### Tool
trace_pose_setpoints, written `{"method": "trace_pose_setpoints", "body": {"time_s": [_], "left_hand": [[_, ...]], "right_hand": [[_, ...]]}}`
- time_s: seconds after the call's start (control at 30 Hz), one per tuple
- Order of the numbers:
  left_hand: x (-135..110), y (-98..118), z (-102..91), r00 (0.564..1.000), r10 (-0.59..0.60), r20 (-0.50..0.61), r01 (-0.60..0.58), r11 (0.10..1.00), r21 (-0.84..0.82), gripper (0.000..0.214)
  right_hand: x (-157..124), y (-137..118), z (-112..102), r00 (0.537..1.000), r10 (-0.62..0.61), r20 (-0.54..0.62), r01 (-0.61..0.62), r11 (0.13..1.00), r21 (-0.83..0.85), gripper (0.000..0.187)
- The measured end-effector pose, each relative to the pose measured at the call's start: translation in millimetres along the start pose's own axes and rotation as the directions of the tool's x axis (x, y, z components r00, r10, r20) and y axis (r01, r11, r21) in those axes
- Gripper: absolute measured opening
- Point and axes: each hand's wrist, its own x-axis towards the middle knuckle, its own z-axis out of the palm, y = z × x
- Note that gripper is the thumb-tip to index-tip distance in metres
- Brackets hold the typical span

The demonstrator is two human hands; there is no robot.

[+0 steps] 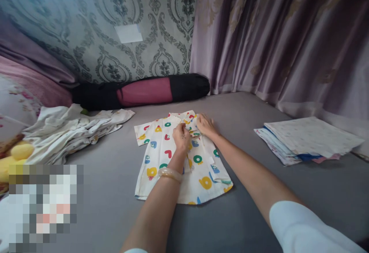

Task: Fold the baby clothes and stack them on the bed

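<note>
A small cream shirt (175,168) printed with coloured letters and shapes lies flat on the grey bed surface (248,107), collar pointing away from me. My left hand (181,136), with a pale bangle on its wrist, is closed in a pinch on the shirt's front near the chest. My right hand (205,124) rests on the shirt near the collar and right shoulder, fingers lying flat and pressing the fabric.
A heap of unfolded pale clothes (72,130) lies at the left. A stack of folded cloths (308,139) sits at the right. A black and pink roll bag (144,91) lies against the wallpapered wall, with purple curtains (282,42) at the right.
</note>
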Motion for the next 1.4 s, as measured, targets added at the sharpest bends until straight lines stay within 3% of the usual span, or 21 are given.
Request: {"method": "trace_pose_setpoints", "body": {"time_s": [0.13, 0.4, 0.53, 0.67, 0.77, 0.9, 1.0, 1.07, 1.17, 1.27, 1.33, 1.4], "left_hand": [[-0.7, -5.4, 0.0, 0.998, 0.028, -0.048, -0.027, 0.999, 0.028, 0.033], [-1.6, -8.0, 4.5, 0.996, 0.041, -0.079, -0.032, 0.992, 0.121, 0.031], [-1.4, -6.6, 4.6, 0.996, 0.041, -0.073, -0.029, 0.985, 0.171, 0.030], [1.1, -8.3, 3.5, 0.998, 0.013, -0.060, -0.007, 0.995, 0.099, 0.030], [5.4, -10.7, 1.9, 0.999, -0.034, -0.036, 0.033, 0.999, -0.009, 0.031], [8.7, -12.0, -6.0, 0.996, -0.069, 0.050, 0.074, 0.992, -0.103, 0.032], [2.8, -13.0, -21.4, 0.988, -0.074, 0.137, 0.082, 0.996, -0.048, 0.033], [-6.3, -14.8, -37.5, 0.978, -0.026, 0.209, 0.012, 0.998, 0.066, 0.037], [-25.1, -19.6, -68.2, 0.922, 0.122, 0.368, -0.215, 0.951, 0.223, 0.041], [-46.1, -27.5, -101.6, 0.804, 0.264, 0.533, -0.446, 0.861, 0.245, 0.041], [-60.5, -33.9, -121.8, 0.747, 0.316, 0.585, -0.533, 0.810, 0.243, 0.042], [-74.8, -39.7, -138.1, 0.717, 0.320, 0.620, -0.575, 0.773, 0.267, 0.046]], "right_hand": [[4.0, -21.5, 15.0, 0.994, -0.107, 0.010, 0.107, 0.991, -0.075, 0.050], [7.5, -24.9, 37.4, 0.999, -0.039, 0.032, 0.044, 0.985, -0.165, 0.062], [6.8, -22.9, 36.1, 0.998, -0.053, 0.016, 0.054, 0.985, -0.162, 0.061], [6.8, -22.3, 23.4, 0.986, -0.049, 0.160, 0.070, 0.989, -0.132, 0.064], [-7.8, -19.6, 10.6, 0.968, -0.061, 0.242, 0.086, 0.992, -0.095, 0.066], [-49.3, -14.2, 1.0, 0.965, -0.147, 0.218, 0.178, 0.976, -0.129, 0.065], [-76.0, -12.7, 0.6, 0.961, -0.180, 0.210, 0.218, 0.960, -0.175, 0.065], [-84.6, -13.4, 1.2, 0.964, -0.189, 0.188, 0.227, 0.953, -0.203, 0.064], [-86.1, -14.0, 1.9, 0.967, -0.196, 0.165, 0.229, 0.950, -0.212, 0.063], [-83.5, -11.0, 2.5, 0.962, -0.219, 0.162, 0.248, 0.951, -0.186, 0.063], [-84.1, -7.2, 2.5, 0.956, -0.237, 0.174, 0.265, 0.950, -0.164, 0.063], [-88.2, -3.2, 1.4, 0.946, -0.246, 0.212, 0.279, 0.950, -0.143, 0.065]]}}
